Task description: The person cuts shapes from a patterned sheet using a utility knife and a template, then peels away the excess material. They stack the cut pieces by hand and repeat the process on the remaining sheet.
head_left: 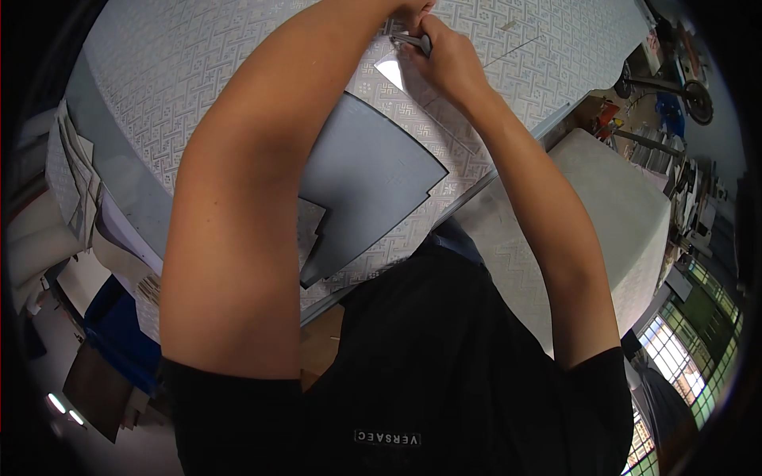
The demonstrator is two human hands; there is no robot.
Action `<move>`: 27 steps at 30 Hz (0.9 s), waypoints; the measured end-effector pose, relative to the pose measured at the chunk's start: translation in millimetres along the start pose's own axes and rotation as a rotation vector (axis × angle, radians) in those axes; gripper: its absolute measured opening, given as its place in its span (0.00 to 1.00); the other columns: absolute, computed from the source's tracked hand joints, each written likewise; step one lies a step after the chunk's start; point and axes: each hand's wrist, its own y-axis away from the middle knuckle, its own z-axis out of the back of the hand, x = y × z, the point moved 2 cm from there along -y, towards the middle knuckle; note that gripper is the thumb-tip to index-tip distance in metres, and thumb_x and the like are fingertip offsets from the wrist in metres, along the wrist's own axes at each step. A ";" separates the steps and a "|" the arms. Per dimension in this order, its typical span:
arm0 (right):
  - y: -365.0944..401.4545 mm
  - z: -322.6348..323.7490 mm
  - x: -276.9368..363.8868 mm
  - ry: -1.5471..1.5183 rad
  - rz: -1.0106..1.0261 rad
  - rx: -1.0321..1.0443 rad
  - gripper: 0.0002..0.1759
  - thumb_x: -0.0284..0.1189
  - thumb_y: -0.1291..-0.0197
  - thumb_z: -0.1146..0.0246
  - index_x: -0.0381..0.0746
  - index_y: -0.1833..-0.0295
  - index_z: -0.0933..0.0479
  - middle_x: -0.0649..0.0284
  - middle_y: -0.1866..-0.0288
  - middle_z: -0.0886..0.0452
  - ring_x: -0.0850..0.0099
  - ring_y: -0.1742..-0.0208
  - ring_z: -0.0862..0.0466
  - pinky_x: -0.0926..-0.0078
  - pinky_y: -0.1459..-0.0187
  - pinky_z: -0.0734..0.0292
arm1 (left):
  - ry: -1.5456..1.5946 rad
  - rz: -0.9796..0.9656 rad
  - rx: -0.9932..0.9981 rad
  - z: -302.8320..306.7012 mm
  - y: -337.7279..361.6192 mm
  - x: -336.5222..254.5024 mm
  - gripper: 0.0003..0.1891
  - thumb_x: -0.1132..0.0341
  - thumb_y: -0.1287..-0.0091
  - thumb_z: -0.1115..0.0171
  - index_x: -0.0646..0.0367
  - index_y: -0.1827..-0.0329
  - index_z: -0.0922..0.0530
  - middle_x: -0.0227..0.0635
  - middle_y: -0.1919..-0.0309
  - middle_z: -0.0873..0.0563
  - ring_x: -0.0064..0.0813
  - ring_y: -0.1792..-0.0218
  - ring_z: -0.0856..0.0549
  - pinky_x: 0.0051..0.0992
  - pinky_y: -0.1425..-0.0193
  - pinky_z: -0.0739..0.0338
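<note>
My right hand (454, 63) is closed around a small tool with a dark grey handle (426, 45) and a shiny metal end; its exact kind is hard to make out. Touching or very close to it is my left hand (416, 8), fingers curled together and partly cut off by the top edge. What the left fingers hold, if anything, is hidden. Below the hands, a clear glossy sheet or ruler (390, 71) catches the light on the patterned sheet (567, 47). A flat grey template (369, 170) with stepped notches lies nearer my body, partly behind my left forearm.
The patterned sheet covers a large table with a metal edge (468, 194). At the right stands a second covered surface (611, 190), with stacked papers and tools (655, 151) beyond. Rolled and layered sheets (75, 178) and a blue container (119, 333) are at the left.
</note>
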 end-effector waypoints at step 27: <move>36.7 122.2 -289.6 -0.241 0.035 -0.214 0.23 0.27 0.31 0.33 0.47 0.32 0.25 0.55 0.46 0.11 0.55 0.46 0.10 0.67 0.47 0.17 | -0.044 0.485 -0.646 -25.2 0.7 -116.0 0.24 0.59 0.34 0.28 0.61 0.39 0.20 0.52 0.33 0.26 0.53 0.33 0.29 0.47 0.30 0.32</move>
